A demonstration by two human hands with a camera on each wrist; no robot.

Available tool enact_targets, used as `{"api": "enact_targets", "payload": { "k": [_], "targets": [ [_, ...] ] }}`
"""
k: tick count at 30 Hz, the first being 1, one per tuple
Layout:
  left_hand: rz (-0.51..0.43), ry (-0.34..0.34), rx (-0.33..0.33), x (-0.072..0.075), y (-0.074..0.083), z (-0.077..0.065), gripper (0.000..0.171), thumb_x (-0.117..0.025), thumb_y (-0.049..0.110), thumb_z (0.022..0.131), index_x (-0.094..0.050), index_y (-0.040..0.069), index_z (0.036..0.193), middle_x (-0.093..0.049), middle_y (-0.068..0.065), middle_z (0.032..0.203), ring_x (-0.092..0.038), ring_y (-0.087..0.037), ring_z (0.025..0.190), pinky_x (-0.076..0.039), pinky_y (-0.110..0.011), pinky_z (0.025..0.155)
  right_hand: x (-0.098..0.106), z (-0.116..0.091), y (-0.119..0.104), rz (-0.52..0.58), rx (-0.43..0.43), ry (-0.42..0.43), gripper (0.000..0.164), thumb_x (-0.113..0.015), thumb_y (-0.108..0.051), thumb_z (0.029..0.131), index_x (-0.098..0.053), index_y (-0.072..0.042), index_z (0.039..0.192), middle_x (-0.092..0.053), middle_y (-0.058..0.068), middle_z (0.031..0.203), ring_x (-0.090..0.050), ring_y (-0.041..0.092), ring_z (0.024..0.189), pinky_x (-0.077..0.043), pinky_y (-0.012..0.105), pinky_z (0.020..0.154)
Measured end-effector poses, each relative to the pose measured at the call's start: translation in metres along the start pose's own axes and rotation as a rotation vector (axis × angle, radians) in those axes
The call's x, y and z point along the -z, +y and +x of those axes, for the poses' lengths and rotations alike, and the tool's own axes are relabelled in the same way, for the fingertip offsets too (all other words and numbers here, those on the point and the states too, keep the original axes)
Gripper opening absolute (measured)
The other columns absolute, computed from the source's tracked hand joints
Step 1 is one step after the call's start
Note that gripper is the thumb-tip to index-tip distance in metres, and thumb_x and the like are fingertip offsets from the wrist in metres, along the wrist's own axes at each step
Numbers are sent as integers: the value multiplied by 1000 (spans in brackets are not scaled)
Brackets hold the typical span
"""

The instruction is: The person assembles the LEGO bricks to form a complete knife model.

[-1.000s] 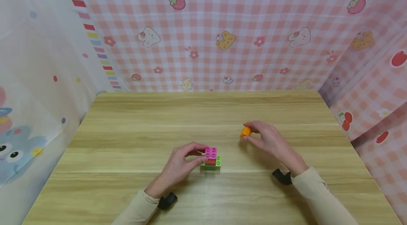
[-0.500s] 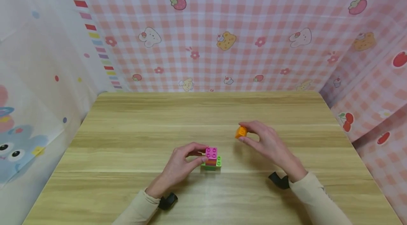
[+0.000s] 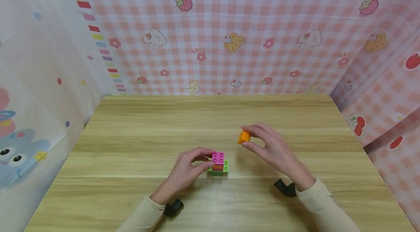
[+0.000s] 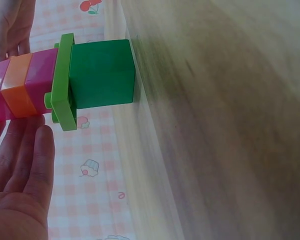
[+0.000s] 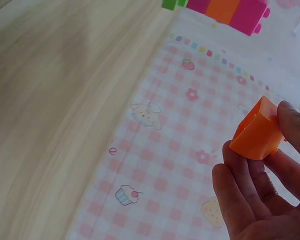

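Note:
In the head view, a short stack of toy building bricks (image 3: 218, 157) stands upright on the table. It has a pink brick on top, then an orange and a magenta one, a light green plate (image 4: 65, 82) and a dark green block (image 4: 103, 73) at the bottom. My left hand (image 3: 185, 170) holds the stack by its upper bricks, thumb on the near side and fingers at the far side. To the right and farther back, my right hand (image 3: 270, 148) pinches an orange brick (image 5: 260, 132) above the table, its hollow underside tilted toward the left.
The wood-grain table (image 3: 131, 133) reaches back to a pink checked cloth (image 3: 210, 53) with printed figures. More printed cloth hangs at the left and right sides. A black wrist strap piece (image 3: 285, 188) shows below each cuff.
My right hand has moved left with the orange brick, closer to the stack. The left hand and the stack keep their place.

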State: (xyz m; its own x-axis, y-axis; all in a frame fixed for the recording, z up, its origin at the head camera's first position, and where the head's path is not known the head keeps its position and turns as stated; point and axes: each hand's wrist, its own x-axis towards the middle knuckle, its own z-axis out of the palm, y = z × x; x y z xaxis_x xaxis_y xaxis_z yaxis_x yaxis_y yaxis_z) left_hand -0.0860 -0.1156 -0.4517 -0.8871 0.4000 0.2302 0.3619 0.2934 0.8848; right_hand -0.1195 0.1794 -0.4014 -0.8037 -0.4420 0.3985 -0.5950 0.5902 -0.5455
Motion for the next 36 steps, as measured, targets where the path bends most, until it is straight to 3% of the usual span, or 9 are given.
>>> {"api": "enact_targets", "payload": {
  "k": [7, 19, 36],
  "targets": [
    [-6, 0, -3, 0, 0, 0, 30, -74, 17, 97, -69, 7, 126, -73, -7, 122, -71, -20, 107, -59, -39, 96, 0, 3, -9, 12, 41, 18, 48, -82, -17, 90, -67, -7, 134, -69, 1, 117, -68, 18, 102, -61, 41, 82],
    [-6, -3, 13, 0, 2, -1, 30, -74, 16, 97, -70, 8, 126, -73, -5, 123, -71, -19, 108, -59, -39, 96, -1, 6, -26, 61, 67, 29, 54, -83, -17, 90, -62, -5, 138, -69, 4, 118, -70, 22, 107, -61, 44, 90],
    [-4, 0, -10, 0, 1, -1, 29, -74, 15, 97, -69, 7, 125, -73, -7, 123, -71, -21, 107, -59, -43, 96, -8, 9, -39, 99, 167, 40, 48, -84, -15, 88, -67, -5, 131, -71, 2, 119, -69, 17, 104, -62, 41, 86]
  ]
}}
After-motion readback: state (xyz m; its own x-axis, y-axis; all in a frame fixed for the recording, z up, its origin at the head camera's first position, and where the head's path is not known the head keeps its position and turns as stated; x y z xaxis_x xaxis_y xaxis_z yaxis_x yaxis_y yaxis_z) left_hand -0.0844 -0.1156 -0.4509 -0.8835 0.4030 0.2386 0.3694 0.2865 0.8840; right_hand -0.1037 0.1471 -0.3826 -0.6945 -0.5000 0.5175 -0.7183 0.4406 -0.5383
